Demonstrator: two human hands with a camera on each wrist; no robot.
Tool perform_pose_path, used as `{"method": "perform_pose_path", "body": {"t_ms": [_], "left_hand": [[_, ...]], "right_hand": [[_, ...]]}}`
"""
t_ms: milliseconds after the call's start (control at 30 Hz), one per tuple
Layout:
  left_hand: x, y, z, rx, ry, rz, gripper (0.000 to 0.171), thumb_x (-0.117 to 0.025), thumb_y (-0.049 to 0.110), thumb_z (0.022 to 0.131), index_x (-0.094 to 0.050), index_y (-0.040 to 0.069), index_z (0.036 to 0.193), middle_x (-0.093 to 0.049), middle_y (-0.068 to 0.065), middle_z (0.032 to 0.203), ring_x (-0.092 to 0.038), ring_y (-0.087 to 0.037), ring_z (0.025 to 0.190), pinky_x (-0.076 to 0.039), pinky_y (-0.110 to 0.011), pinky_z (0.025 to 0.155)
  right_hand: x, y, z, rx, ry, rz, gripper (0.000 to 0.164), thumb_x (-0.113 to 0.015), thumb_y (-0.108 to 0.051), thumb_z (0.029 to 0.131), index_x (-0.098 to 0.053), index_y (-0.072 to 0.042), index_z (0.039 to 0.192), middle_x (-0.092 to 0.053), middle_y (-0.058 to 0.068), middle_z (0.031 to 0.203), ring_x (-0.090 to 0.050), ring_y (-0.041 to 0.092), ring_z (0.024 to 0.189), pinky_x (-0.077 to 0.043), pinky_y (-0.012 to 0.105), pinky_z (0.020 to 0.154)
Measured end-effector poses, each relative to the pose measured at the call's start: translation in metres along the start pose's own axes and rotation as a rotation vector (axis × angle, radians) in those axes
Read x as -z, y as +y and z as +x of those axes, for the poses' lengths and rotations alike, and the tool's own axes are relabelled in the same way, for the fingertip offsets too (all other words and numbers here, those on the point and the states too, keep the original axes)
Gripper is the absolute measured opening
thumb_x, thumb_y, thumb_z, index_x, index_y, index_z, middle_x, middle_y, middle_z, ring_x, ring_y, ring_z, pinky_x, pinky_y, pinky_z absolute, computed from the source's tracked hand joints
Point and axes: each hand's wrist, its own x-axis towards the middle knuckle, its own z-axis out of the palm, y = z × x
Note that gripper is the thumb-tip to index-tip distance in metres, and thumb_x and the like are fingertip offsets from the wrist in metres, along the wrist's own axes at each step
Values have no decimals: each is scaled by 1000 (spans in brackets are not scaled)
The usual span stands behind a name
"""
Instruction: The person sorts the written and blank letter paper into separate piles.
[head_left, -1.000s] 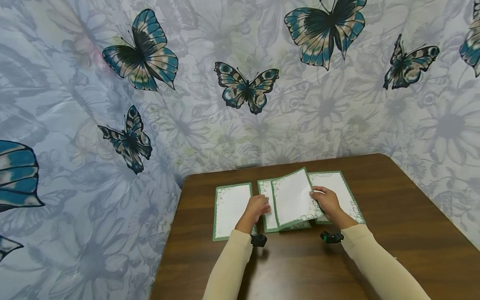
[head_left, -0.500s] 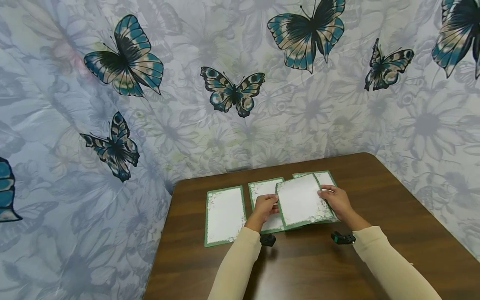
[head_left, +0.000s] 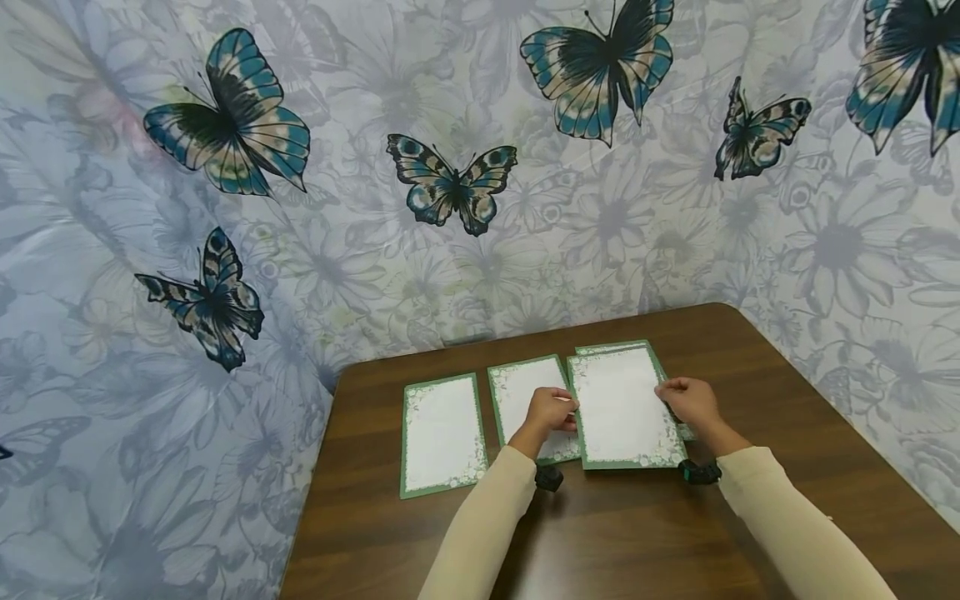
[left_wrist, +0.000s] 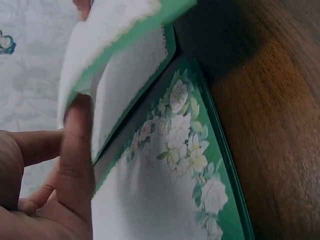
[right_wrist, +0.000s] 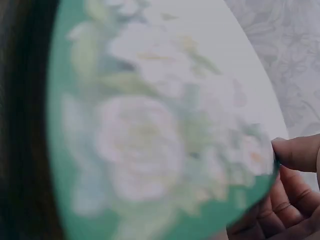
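A white sheet of stationery paper (head_left: 622, 408) with a green floral border is held between my two hands. My left hand (head_left: 551, 414) holds its left edge; in the left wrist view a finger (left_wrist: 77, 145) lies against the bent paper edge. My right hand (head_left: 693, 406) pinches the right edge, thumb (right_wrist: 297, 152) on top and fingers beneath, as the right wrist view shows. Below the held sheet lies matching paper (head_left: 611, 348), mostly hidden, its top border and a lower right corner peeking out. Under my left hand rests a middle stack of the same paper (head_left: 517, 383).
Another matching sheet (head_left: 442, 437) lies at the left on the brown wooden table (head_left: 622, 533). Behind the table's far edge hangs a pale floral backdrop (head_left: 337, 208) with printed butterflies. A dark band with a small device (head_left: 700, 472) sits at the right wrist.
Both hands have carried the sheet rightward from over the middle stack to over the right paper. It was tilted and now appears straighter, nearly lined up with the paper beneath.
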Motion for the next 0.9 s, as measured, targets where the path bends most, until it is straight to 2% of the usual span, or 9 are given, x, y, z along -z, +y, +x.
{"method": "perform_pose_path", "body": {"t_ms": [167,300,500,633,733,800,900], "left_hand": [[-10,0,8,-1,25,-17,17,-69,7,91,-68,2,107,-66,-9,76,-61,-13,54,-61,-32,57],[-21,3,17,6,61,-30,21,-67,8,93,-67,3,114,-66,-8,86,-63,-14,61,-61,-33,61],[-36,4,26,32,99,2,31,-64,10,96,-64,5,126,-67,-13,94,-66,-17,65,-61,-31,63],[-42,7,28,20,115,64,35,-63,11,96,-62,5,130,-65,-17,120,-72,-24,69,-62,-36,72],[-44,10,28,16,131,131,39,-61,13,96,-60,5,134,-59,-16,135,-74,-26,75,-60,-37,77],[-45,12,26,27,117,136,42,-57,13,97,-55,4,138,-57,-16,138,-72,-26,78,-60,-38,77],[-46,14,22,38,77,88,44,-56,10,97,-52,0,139,-54,-18,139,-68,-26,81,-61,-39,75]], "right_hand": [[2,1,14,51,93,-64,46,-60,-35,98,-65,7,116,-66,27,113,-64,38,96,-56,40,72],[6,2,29,40,149,-111,44,-60,-37,97,-69,3,113,-69,24,110,-65,38,95,-55,44,74],[5,5,52,-39,174,-150,41,-60,-40,97,-71,-3,109,-69,21,109,-62,37,95,-52,47,77],[3,8,60,-61,190,-189,42,-59,-41,97,-72,-3,107,-69,20,107,-60,38,97,-51,49,79],[2,11,62,-63,182,-225,43,-58,-41,96,-72,-2,105,-70,20,106,-62,38,95,-51,48,76],[2,15,63,-70,164,-250,42,-58,-41,96,-73,-2,103,-70,20,105,-63,38,93,-52,46,73],[3,21,64,-90,133,-291,42,-57,-40,97,-73,-2,101,-70,21,106,-64,39,93,-53,46,71]]}}
